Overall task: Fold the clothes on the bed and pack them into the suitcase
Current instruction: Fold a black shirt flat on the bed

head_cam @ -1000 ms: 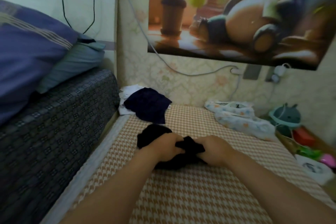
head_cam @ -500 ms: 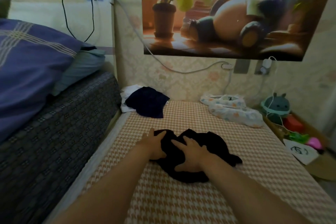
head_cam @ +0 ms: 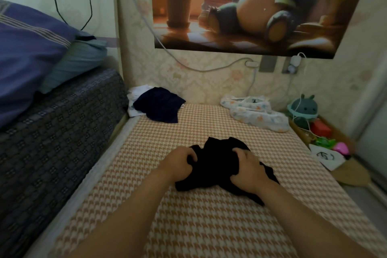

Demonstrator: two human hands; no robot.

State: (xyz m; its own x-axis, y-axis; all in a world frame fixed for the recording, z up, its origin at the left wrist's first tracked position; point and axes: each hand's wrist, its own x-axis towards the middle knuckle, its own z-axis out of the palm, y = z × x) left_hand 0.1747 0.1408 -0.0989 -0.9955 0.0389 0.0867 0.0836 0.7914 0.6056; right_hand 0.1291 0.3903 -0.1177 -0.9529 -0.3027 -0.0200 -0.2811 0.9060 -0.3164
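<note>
In the head view, your left hand (head_cam: 182,165) and right hand (head_cam: 247,168) both have their fingers curled into the black garment (head_cam: 219,159). Each one grips a bunch of the cloth. The left holds the garment's left side and the right holds its right side, with dark folds spilling out past the right wrist.

The black garment lies crumpled on the houndstooth bed (head_cam: 209,226), about midway across its width.

Left of the garment there is a band of bare bed, then the bed's pale border strip. That strip runs against a raised dark-patterned mattress (head_cam: 52,132), which stands higher than the bed like a wall on that side. A purple pillow (head_cam: 27,52) sits on top of it.

Beyond the garment the bed lies bare as far as the clothes along the wall. A navy garment (head_cam: 159,104) lies far-left, partly over a white garment (head_cam: 134,98). A floral printed garment (head_cam: 257,111) lies far-right. All three are well apart from the black one.

Right of the garment the bare bed is narrower and ends at the bed's right edge. Just past that edge is a cardboard box (head_cam: 343,174) of small things, with a round green toy (head_cam: 303,109) behind it.

Nearer to you than the garment, the bed is bare under your forearms, right down to the bottom of the frame.
</note>
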